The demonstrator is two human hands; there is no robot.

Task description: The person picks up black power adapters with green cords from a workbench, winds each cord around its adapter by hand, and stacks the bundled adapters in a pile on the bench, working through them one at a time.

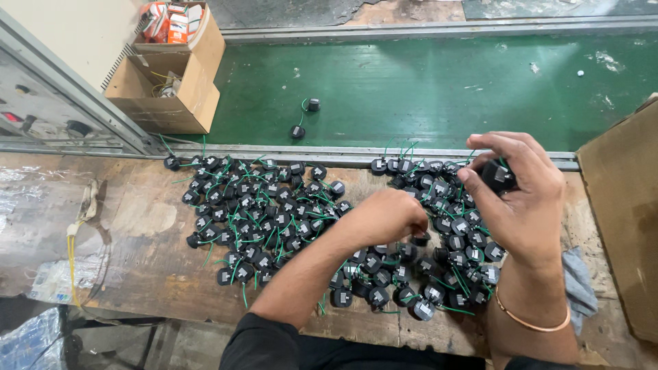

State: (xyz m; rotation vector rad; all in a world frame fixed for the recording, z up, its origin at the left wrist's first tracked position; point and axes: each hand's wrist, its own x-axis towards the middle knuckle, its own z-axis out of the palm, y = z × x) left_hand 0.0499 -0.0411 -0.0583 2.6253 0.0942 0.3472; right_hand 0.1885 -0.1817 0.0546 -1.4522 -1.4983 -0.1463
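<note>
Several small black round parts with green wire leads (253,212) lie spread in a big heap on the worn wooden bench (137,240). A second heap of the same parts (452,267) lies to the right. My right hand (521,199) is raised over that heap and pinches one black part (497,175) between fingers and thumb. My left hand (387,216) reaches across, fingers curled down among the parts; what it grips is hidden under the fingers.
A green conveyor belt (425,89) runs behind the bench, carrying two black parts (305,116). Open cardboard boxes (171,82) stand at the back left. A grey machine panel (41,109) is at far left, a cardboard sheet (624,212) at right, a grey rag (581,281) beside my wrist.
</note>
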